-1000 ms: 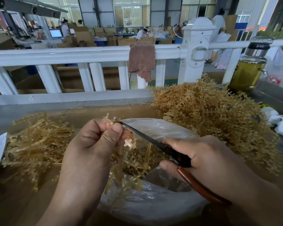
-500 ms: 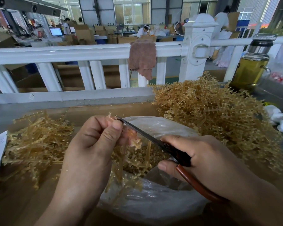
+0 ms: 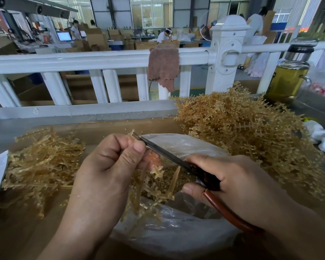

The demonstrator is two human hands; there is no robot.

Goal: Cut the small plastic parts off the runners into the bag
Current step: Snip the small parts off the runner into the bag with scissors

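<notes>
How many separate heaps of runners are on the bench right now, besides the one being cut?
2. A smaller heap lies left of the left hand; a larger heap sits right of the bag. More may be hidden under the bag.

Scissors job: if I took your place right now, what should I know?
The left hand pinches an amber plastic runner above the clear plastic bag.
The right hand grips the brown-handled scissors, blade tips at the runner's top end.
Done: small cut parts lie in the bag; a stripped-looking runner pile sits on the left.
Left to do: this runner, then the big tangled runner heap on the right.
</notes>
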